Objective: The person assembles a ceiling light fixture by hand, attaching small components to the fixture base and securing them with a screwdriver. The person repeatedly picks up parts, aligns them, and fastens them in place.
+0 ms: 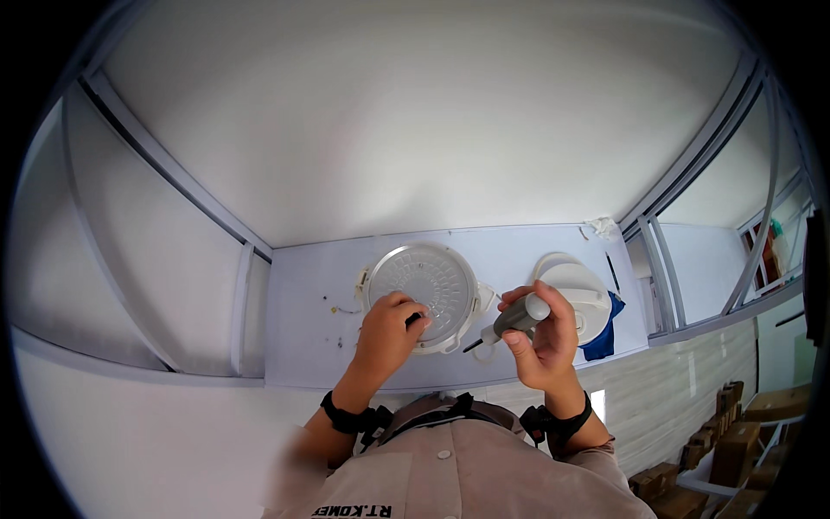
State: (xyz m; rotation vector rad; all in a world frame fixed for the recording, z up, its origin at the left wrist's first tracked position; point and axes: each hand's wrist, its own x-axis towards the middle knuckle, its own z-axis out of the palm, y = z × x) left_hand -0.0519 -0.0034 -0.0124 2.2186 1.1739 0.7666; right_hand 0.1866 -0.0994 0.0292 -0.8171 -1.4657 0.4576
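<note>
On the pale table: your work lies at its middle.
Left hand: your fingers rest curled on the round ribbed lid.
Right hand: you hold it clamped around a grey screwdriver, tip angled toward the lid's rim.
Beside: white appliance body on a blue cloth.

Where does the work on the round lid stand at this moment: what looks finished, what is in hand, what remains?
Looks done: the round metal lid plate lies apart from the white appliance, and small loose parts lie on the table. In hand: the left hand presses the plate's rim, and the right hand holds a grey screwdriver. Left: apparently, more fastener work; progress cannot be judged.
</note>
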